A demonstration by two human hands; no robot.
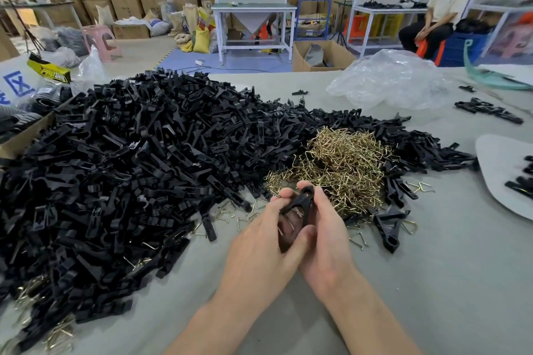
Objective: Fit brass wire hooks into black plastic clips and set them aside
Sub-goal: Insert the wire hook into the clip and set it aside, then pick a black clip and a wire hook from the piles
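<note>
Both hands meet low in the middle of the head view around one black plastic clip (300, 204). My left hand (259, 251) grips its lower part; my right hand (326, 236) pinches its upper end. A bit of brass wire shows inside the clip, between my palms. Just beyond my fingers lies a heap of brass wire hooks (343, 164). A huge pile of loose black clips (129, 170) covers the left half of the table. Two assembled-looking clips (389, 228) lie right of my right hand.
Grey table (432, 282) with bare surface near right. Crumpled clear plastic bag (392, 81) at back right, a white board (501, 170) with a few clips at the right edge. A seated person (438, 11) beyond the table, cardboard boxes and white workbenches behind.
</note>
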